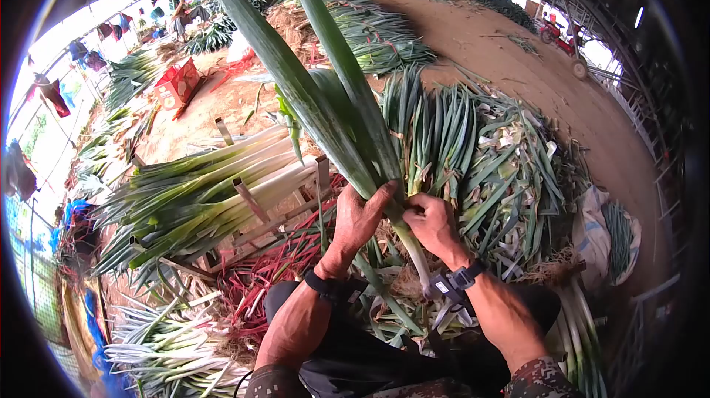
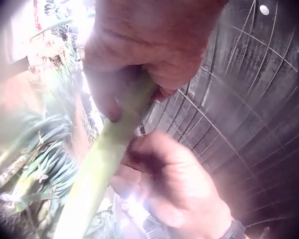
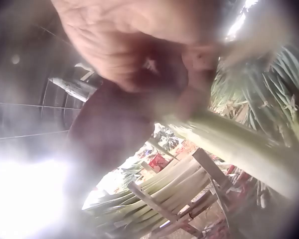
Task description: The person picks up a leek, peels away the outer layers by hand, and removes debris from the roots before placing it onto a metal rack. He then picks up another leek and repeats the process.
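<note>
Left of the leek (image 1: 347, 124): rack (image 1: 251, 202) stacked with trimmed stalks, close enough for the long leaves to catch on if swung that way. Left hand (image 1: 360, 218) wrapped round the leek where leaves meet stem, grip closed and firm. Leek upright between the knees, leaves fanning up and away, white stem running down past the hands. Right hand (image 1: 433, 224) just right of the stem, fingers curled and pinching at an outer layer; grip tight, though exactly what is pinched cannot be told. Risks, judged: skin tearing short instead of peeling clean, stem snapping if bent against the left hand's hold, top-heavy leaves tipping the stalk sideways. Root end hidden behind the right wrist strap. Both wrist views blurred and glare-washed; fingertips indistinct. Right of the leek: pile (image 1: 488, 161) of untrimmed stalks.
</note>
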`<state>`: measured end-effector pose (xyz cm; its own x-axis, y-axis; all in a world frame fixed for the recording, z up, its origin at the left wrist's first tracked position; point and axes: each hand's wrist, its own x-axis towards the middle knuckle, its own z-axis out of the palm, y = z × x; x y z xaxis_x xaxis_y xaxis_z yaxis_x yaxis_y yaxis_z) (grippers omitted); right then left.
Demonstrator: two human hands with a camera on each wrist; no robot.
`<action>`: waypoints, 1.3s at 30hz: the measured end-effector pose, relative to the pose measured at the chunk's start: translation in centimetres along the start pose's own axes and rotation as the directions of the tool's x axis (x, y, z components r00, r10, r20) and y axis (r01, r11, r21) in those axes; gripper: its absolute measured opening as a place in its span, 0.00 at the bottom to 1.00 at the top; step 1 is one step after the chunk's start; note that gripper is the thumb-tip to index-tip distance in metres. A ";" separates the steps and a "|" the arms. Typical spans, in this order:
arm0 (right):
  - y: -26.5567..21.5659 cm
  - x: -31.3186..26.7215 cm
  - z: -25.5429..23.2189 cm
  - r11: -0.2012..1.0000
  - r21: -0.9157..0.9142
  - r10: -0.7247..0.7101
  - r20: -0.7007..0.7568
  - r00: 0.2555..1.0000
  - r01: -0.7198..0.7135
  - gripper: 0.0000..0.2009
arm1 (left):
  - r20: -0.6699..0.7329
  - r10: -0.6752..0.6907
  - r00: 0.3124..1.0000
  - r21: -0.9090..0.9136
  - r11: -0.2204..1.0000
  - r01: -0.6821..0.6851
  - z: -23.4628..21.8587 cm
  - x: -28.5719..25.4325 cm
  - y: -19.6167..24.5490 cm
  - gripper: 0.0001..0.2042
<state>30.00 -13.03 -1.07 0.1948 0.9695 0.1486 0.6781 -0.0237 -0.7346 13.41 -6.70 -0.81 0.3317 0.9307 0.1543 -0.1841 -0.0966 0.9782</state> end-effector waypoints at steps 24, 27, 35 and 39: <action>-0.7 -0.4 -1.1 0.883 0.400 0.202 0.151 0.968 -0.247 0.12 | 0.024 -0.075 0.997 -0.084 0.993 0.077 0.0 -0.5 1.8 0.15; 2.7 -0.2 0.2 0.748 0.589 0.158 0.289 0.944 -0.305 0.10 | 0.062 -0.049 0.997 -0.179 0.982 0.060 -0.1 -0.7 1.4 0.16; 4.8 -3.6 1.2 0.676 0.518 0.257 0.502 0.826 -0.525 0.12 | 0.215 -0.044 0.976 -0.446 0.884 0.139 0.6 -1.4 0.3 0.17; 8.5 -5.6 2.6 0.800 0.299 0.344 0.481 0.806 -0.520 0.12 | 0.137 0.028 0.990 -0.597 0.800 0.060 1.0 -1.6 0.1 0.19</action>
<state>32.84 -17.98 -9.90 0.0494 0.8907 -0.4520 0.2294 -0.4506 -0.8628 13.85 -8.52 -0.83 0.4504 0.8704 0.1989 -0.6793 0.1895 0.7090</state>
